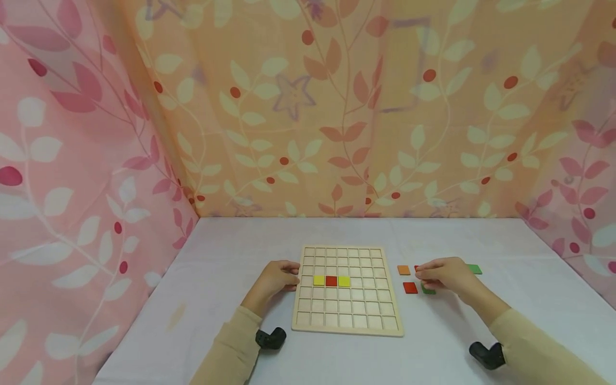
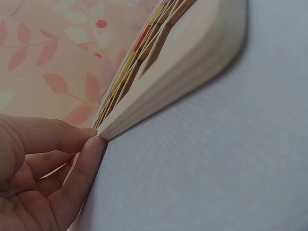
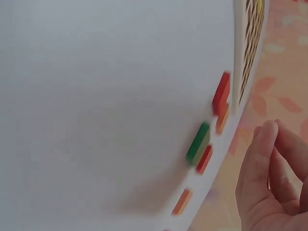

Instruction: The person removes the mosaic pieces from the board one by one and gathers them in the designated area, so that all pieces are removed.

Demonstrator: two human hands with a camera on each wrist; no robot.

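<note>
l hand [image 1: 276, 278] pinches l edge of board [image 1: 353, 315], flat on table [image 1: 144, 347] btwn hands. r hand [image 1: 447, 274] at loose tiles [image 1: 403, 270] r of board, fingertips tog.; can't tell if tile hidden btwn. risks: r fingers, close by, may nudge green tile [image 1: 428, 291]; l tug could skew board, jostle yellow/red row [image 1: 331, 281].

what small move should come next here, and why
I'd probably lower the right hand and pinch the red tile nearest the grid board. That hand hovers close by with no tile visible between its fingertips; the left hand pinches the board's edge, and most squares look empty.
</note>
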